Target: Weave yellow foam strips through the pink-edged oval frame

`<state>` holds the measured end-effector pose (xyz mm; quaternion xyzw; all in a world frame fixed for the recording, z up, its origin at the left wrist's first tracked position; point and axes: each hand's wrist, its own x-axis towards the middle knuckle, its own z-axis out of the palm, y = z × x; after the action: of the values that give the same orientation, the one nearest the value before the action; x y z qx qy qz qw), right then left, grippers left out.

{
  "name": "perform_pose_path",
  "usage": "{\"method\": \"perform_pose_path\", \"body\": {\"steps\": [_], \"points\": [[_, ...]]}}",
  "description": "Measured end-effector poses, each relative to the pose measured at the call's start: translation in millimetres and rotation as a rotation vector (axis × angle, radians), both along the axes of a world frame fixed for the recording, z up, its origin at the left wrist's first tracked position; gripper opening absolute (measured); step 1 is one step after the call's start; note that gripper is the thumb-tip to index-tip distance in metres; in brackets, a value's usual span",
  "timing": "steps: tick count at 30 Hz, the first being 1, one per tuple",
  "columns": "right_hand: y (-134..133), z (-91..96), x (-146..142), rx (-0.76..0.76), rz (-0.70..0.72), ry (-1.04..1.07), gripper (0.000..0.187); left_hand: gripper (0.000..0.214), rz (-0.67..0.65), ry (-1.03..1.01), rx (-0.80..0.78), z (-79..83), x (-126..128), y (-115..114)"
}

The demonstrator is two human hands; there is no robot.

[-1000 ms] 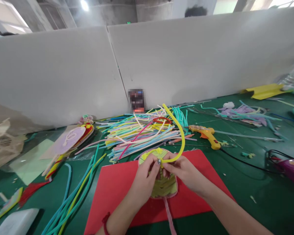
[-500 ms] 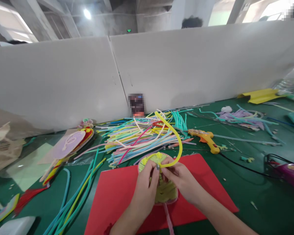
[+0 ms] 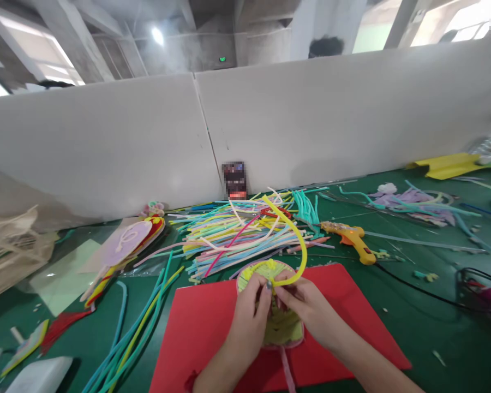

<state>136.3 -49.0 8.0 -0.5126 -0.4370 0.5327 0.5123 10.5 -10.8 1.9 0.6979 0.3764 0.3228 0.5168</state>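
Observation:
Both my hands meet over a round yellow-green fan (image 3: pixel 284 327) with a pink rim and a pink handle. A yellow pipe cleaner (image 3: pixel 303 248) arcs up and back from my fingers. My left hand (image 3: pixel 251 308) pinches at its lower end, close to the fan's face. My right hand (image 3: pixel 305 300) is closed around the same end, with the fingertips of both hands almost touching. Yellow twisted pieces lie along the fan's top edge. Beneath the fan is a red sheet (image 3: pixel 204 322). My fingers hide the exact point where the pipe cleaner is gripped.
Behind the sheet lies a heap of coloured pipe cleaners (image 3: pixel 229 234). An orange glue gun (image 3: pixel 352 237) with a black cord lies to the right. Finished-looking fans (image 3: pixel 126 240) and long teal strands (image 3: pixel 147 322) are on the left. A white partition (image 3: pixel 126 147) borders the table.
The whole view has shifted, so everything sits slightly further right and lower. My hands stay together on the yellow pipe cleaner, with only slight finger movement.

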Motion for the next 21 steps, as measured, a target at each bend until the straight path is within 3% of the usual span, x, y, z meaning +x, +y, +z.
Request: {"method": "perform_pose_path", "body": {"steps": [12, 21], "points": [[2, 6.5, 4, 0.031, 0.04, -0.02, 0.04, 0.025, -0.022, 0.047, 0.023, 0.3, -2, 1], [0, 4.7, 4, 0.018, 0.143, 0.034, 0.04, 0.023, -0.038, 0.128, 0.049, 11.8, -9, 0]]}}
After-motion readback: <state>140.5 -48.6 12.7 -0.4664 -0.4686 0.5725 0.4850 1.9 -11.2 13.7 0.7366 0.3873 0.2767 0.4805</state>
